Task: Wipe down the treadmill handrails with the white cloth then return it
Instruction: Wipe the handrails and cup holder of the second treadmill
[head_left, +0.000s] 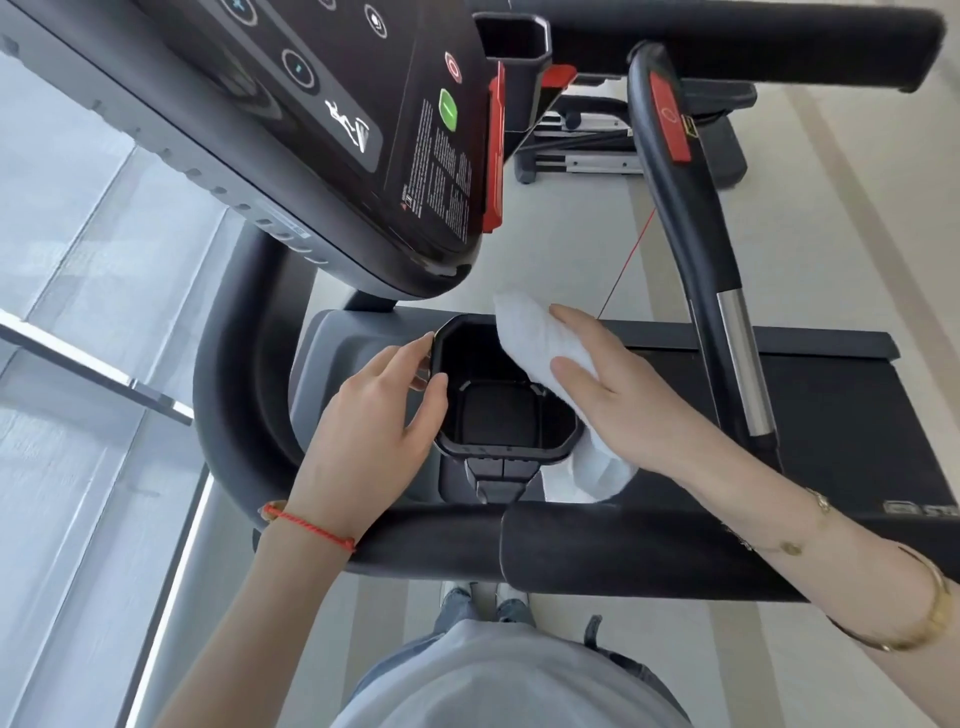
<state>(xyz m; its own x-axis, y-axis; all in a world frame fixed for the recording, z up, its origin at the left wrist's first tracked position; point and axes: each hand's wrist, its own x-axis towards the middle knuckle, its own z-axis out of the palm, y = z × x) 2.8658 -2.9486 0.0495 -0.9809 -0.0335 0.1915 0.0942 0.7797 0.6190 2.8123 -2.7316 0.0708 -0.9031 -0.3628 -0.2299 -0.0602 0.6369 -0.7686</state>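
The white cloth (530, 332) is rolled into a long bundle and lies across the right rim of a black cup holder (498, 415) on the treadmill. My right hand (618, 395) grips the cloth from above, thumb and fingers wrapped round it; its lower end (602, 473) sticks out below my palm. My left hand (374, 421) rests on the cup holder's left rim with fingers loosely bent, holding nothing. A black padded handrail (597, 556) runs across just below both wrists, and a curved handrail (234, 395) bends up on the left.
The black console (322, 119) with a green button hangs over the cup holder at the top. An upright bar (696, 234) with a red tag and chrome section rises at right. The treadmill belt (831, 415) lies behind it. A glass wall is at left.
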